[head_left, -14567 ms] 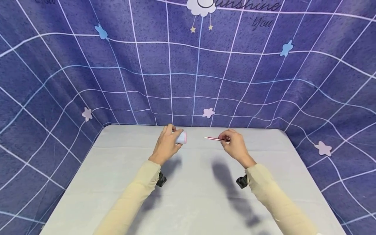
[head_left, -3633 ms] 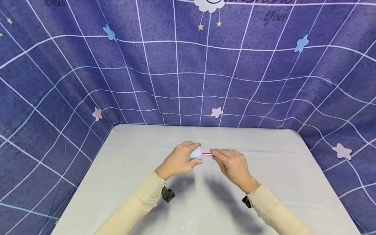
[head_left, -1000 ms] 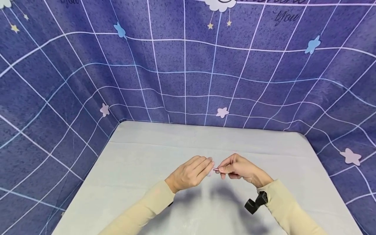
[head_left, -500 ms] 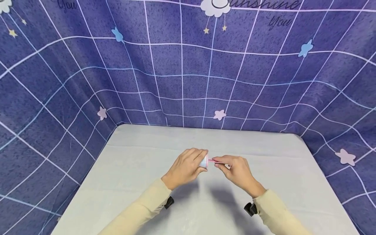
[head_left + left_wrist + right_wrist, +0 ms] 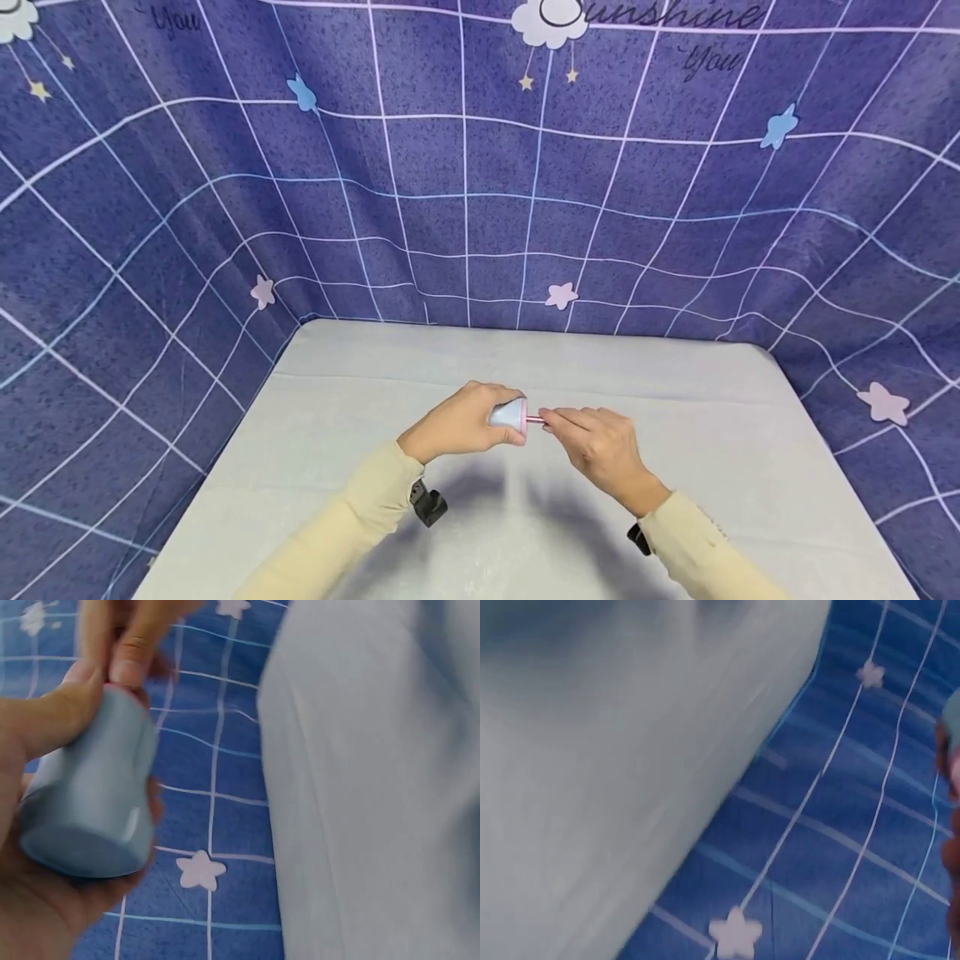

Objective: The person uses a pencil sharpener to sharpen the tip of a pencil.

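Observation:
In the head view my left hand (image 5: 453, 425) grips a small light-blue pencil sharpener (image 5: 507, 414) with a pink rim, thumb below and fingers above. A red striped pencil (image 5: 535, 419) runs into the pink end. My right hand (image 5: 596, 446) pinches the pencil close to that end and covers most of its length. Both hands are above the white table. The left wrist view shows the sharpener (image 5: 90, 795) large, its rounded bottom facing the camera. Only a sliver of the sharpener (image 5: 952, 720) and some fingertips reach the edge of the right wrist view.
The white-covered table (image 5: 300, 417) spreads beneath both arms. A purple-blue grid curtain (image 5: 375, 208) with stars hangs behind it and along both sides. A black wrist camera (image 5: 428, 503) sits under the left sleeve, another (image 5: 638, 538) under the right.
The pencil and sharpener were apart in the oldest frame; now they are joined. Over the last second both hands have rotated against each other, the right turning back-of-hand up, the left uncovering the sharpener.

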`<state>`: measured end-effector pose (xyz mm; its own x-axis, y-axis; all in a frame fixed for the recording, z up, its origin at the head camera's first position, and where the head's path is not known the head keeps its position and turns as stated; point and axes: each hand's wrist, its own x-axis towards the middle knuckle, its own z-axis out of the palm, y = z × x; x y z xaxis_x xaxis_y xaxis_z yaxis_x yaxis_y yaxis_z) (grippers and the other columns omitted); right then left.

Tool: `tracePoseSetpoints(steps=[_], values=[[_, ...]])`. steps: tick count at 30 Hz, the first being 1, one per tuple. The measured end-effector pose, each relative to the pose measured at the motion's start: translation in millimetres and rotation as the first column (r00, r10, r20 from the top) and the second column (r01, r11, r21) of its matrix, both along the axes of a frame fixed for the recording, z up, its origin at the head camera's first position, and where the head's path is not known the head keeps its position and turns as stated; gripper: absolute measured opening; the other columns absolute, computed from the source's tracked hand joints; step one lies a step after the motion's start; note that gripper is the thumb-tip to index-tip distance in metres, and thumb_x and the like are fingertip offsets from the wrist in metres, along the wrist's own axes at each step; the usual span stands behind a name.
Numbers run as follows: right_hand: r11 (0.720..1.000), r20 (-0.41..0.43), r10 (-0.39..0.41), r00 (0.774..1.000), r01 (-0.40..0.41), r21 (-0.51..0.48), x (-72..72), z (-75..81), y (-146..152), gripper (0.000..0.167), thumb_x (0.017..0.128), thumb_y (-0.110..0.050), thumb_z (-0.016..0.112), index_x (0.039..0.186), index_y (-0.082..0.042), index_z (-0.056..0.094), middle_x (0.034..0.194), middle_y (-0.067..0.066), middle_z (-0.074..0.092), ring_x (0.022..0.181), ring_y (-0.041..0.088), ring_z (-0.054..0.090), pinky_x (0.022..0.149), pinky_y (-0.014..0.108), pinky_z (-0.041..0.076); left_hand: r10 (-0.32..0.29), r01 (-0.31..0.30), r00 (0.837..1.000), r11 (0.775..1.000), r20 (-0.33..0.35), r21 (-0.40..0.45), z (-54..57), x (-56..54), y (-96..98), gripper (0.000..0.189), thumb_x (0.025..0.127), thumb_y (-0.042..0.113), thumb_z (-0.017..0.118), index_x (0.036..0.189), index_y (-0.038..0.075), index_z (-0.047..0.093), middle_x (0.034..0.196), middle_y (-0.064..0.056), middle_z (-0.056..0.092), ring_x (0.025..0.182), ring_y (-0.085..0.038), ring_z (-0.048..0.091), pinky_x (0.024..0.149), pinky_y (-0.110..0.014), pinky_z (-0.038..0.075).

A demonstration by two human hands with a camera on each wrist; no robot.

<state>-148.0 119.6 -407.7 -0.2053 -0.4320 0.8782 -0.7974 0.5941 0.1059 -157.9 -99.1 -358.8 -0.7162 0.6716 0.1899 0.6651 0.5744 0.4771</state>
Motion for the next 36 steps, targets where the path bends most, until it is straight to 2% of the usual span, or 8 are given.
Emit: tracePoseSetpoints(steps=[3,5,11,14,17,27,31,36], values=[[0.999,0.3,0.046,0.953,-0.04,-0.025,3.7,3.6,-2,0.014,0.088,-0.02,0.066,0.09,-0.011,0.076,0.071,-0.005,0.071,0.047,-0.001,0.049,0.041,0.015,0.038,-0.044,0.033,0.963,0.998,-0.266,-0.044,-9.5,3.1,-1.2,0.055,0.077,0.03,0.078,0.117,-0.004,0.062,0.103,-0.008,0.068,0.089,-0.016,0.062,0.081,-0.027,0.052],[0.997,0.556,0.078,0.828,-0.054,-0.059,4.5,11.0,-2,0.01,0.083,-0.015,0.071,0.089,-0.01,0.077,0.069,-0.004,0.071,0.046,-0.004,0.043,0.041,0.014,0.034,-0.055,0.027,0.877,0.997,-0.476,-0.066,-19.1,5.4,-0.1,0.059,0.074,0.031,0.079,0.116,-0.005,0.061,0.106,-0.009,0.068,0.094,-0.018,0.062,0.085,-0.029,0.052],[0.971,0.967,0.238,0.093,-0.051,-0.234,-6.7,35.4,5,0.016,0.084,-0.006,0.068,0.093,0.007,0.073,0.065,0.005,0.07,0.048,0.0,0.045,0.04,0.017,0.034,-0.012,0.026,0.549,1.0,-0.836,0.003,-43.8,8.4,9.2,0.045,0.08,0.026,0.071,0.111,-0.005,0.062,0.102,-0.009,0.066,0.09,-0.019,0.061,0.085,-0.028,0.051],[0.962,0.959,0.264,-0.1,-0.041,-0.269,-11.3,37.2,9,0.018,0.085,-0.006,0.067,0.095,0.01,0.071,0.064,0.005,0.068,0.045,0.004,0.043,0.038,0.016,0.033,0.0,0.046,0.461,0.999,-0.887,0.024,-49.8,8.8,11.0,0.037,0.089,0.024,0.059,0.11,-0.006,0.062,0.101,-0.011,0.067,0.088,-0.02,0.062,0.084,-0.028,0.051],[0.964,0.967,0.253,-0.019,-0.086,-0.254,-10.2,32.8,8,0.016,0.085,-0.005,0.066,0.093,0.008,0.072,0.067,0.008,0.069,0.046,0.005,0.048,0.039,0.019,0.041,-0.005,0.026,0.497,1.0,-0.868,0.009,-50.3,10.3,8.9,0.043,0.083,0.026,0.067,0.112,-0.006,0.062,0.103,-0.011,0.067,0.09,-0.02,0.063,0.087,-0.028,0.051],[0.999,0.595,0.038,0.803,-0.023,-0.033,-0.4,10.3,0,0.025,0.073,-0.011,0.079,0.098,-0.012,0.075,0.09,0.0,0.075,0.062,0.004,0.062,0.054,0.021,0.049,0.107,-0.141,0.872,0.989,-0.478,-0.034,-26.9,9.9,0.3,0.058,0.077,0.033,0.078,0.118,-0.003,0.06,0.107,-0.011,0.068,0.097,-0.021,0.063,0.086,-0.031,0.052],[0.999,0.319,0.028,0.947,-0.037,0.021,-2.4,4.1,0,0.029,0.072,-0.011,0.078,0.1,-0.013,0.073,0.09,-0.001,0.074,0.076,0.013,0.07,0.062,0.029,0.053,0.117,-0.131,0.957,0.991,-0.266,-0.036,-11.9,5.7,-4.2,0.056,0.079,0.033,0.076,0.119,-0.002,0.06,0.103,-0.01,0.067,0.092,-0.018,0.062,0.078,-0.031,0.053],[0.996,0.101,-0.03,0.994,0.02,0.09,-2.7,2.1,2,0.022,0.094,-0.022,0.058,0.109,-0.013,0.071,0.099,-0.001,0.074,0.08,0.016,0.07,0.063,0.028,0.052,0.065,-0.065,0.993,0.998,-0.096,0.004,5.4,-2.3,-7.5,0.039,0.078,0.028,0.076,0.107,0.004,0.065,0.086,0.0,0.065,0.074,-0.01,0.056,0.066,-0.023,0.048]])
